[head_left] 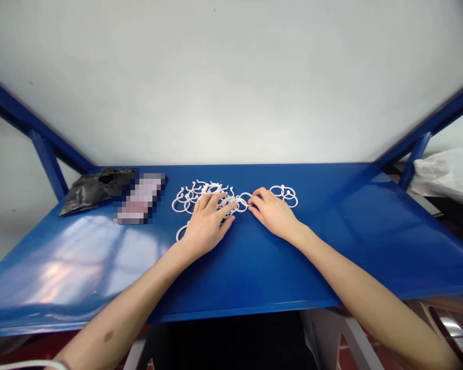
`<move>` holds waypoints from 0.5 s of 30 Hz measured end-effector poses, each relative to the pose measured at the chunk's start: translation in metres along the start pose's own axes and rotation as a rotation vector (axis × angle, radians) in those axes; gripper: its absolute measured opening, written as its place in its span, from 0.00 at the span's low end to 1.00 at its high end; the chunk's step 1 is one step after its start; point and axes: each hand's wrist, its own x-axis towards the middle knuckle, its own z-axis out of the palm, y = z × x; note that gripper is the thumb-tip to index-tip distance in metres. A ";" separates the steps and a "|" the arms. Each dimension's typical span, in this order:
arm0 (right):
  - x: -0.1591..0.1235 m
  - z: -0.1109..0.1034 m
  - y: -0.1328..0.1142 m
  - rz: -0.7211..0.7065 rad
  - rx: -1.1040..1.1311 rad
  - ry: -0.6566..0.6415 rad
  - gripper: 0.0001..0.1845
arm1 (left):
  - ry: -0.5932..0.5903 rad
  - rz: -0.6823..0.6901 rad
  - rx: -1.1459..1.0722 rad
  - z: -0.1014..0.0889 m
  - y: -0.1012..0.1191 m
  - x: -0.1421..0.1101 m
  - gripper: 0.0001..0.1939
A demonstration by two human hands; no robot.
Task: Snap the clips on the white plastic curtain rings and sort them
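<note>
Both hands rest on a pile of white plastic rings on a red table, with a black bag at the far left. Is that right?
Not quite: the table is blue, not red, as the head view shows. The rest holds: the left hand and right hand rest on the white rings, and the black bag lies at the far left.

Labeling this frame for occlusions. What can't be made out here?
Head view only:
- Pixelated object beside the black bag: blurred out, identity unreadable.
- White plastic rings under the left hand: partly covered, count unclear.
- Right hand fingertips: too small to tell if they pinch a ring.
- White bag: cut off by the right edge.
</note>
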 end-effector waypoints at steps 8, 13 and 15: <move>-0.006 -0.001 0.004 0.075 0.163 0.022 0.08 | -0.006 -0.011 -0.012 0.000 0.000 0.000 0.14; -0.008 -0.001 0.004 0.021 0.327 0.107 0.07 | 0.038 -0.020 -0.049 -0.003 0.004 0.001 0.12; -0.009 -0.002 0.000 -0.047 0.391 0.155 0.05 | 0.076 -0.048 -0.098 -0.006 0.006 0.003 0.11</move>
